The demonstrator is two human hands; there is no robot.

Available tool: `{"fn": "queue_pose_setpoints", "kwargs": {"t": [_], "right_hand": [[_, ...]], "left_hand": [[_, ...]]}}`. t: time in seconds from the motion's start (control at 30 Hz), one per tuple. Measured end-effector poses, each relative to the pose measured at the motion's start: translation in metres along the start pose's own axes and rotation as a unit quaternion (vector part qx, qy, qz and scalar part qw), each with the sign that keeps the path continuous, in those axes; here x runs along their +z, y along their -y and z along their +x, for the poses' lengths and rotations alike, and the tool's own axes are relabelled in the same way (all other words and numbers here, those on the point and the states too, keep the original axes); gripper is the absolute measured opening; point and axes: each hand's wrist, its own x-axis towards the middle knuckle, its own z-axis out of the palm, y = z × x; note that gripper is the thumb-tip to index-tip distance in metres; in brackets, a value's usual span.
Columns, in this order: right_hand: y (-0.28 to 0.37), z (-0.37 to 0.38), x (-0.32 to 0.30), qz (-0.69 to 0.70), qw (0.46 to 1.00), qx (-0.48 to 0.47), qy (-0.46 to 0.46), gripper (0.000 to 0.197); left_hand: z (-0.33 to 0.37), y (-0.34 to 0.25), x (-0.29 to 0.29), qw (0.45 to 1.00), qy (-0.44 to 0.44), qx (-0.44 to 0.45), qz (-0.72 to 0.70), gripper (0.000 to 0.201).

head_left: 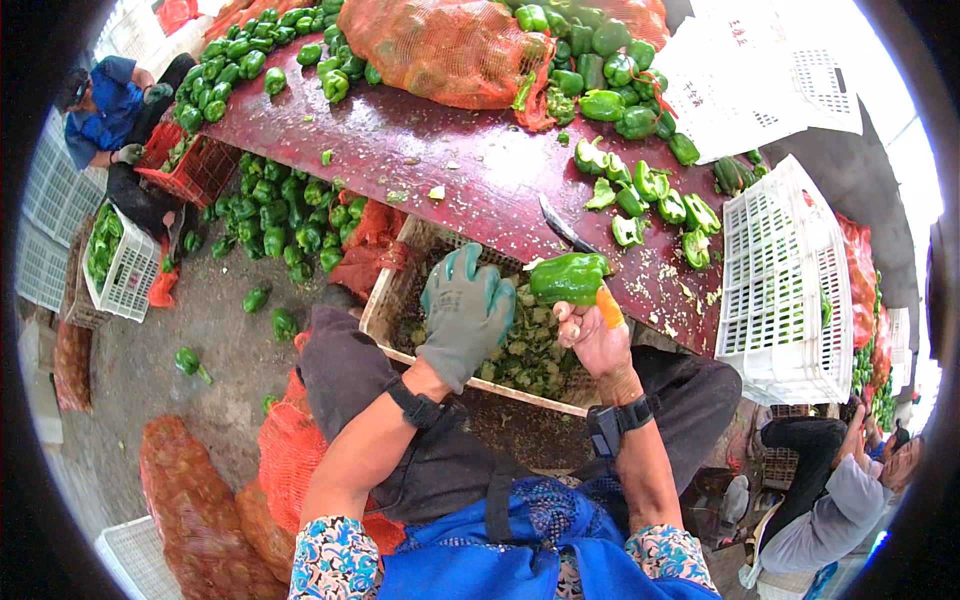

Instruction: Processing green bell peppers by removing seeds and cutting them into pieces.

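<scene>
My right hand [598,345], bare with an orange cover on one finger, grips a whole green bell pepper [568,279] at the table's near edge. My left hand [467,318], in a grey-and-green glove, is over the crate; its fingers look bent and a little apart, with nothing visible in them. Below both hands, between my knees, the pale crate [384,312] holds pepper cores and scraps [532,352]. A dark, curved knife [566,226] lies on the table just beyond the pepper. Cut pepper halves [652,184] lie to its right.
The dark red table [440,150] carries a red mesh sack [440,50] and whole peppers [612,75]. White crates [785,285] stand at the right. Loose peppers [275,215] cover the floor at left, near mesh sacks [195,500]. Other people [110,105] sit left and right.
</scene>
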Motion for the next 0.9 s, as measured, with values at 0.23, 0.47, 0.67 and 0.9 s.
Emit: {"fn": "queue_pose_setpoints", "kwargs": {"t": [0.23, 0.47, 0.67, 0.9], "right_hand": [[-0.02, 0.003, 0.005, 0.136, 0.989, 0.04, -0.047, 0.039], [-0.046, 0.005, 0.011, 0.108, 0.985, 0.051, -0.128, 0.025], [-0.054, 0.003, 0.024, 0.068, 0.984, 0.033, -0.161, 0.029], [-0.004, 0.007, 0.018, 0.118, 0.98, -0.057, -0.147, 0.029]], "left_hand": [[0.0, -0.006, 0.02, 0.92, 0.045, -0.048, -0.387, 0.045], [-0.002, -0.009, 0.037, 0.84, 0.122, -0.16, -0.503, 0.059], [-0.01, 0.009, 0.069, 0.866, 0.103, -0.125, -0.472, 0.073], [-0.006, -0.009, 0.033, 0.768, 0.072, -0.199, -0.604, 0.03]]}}
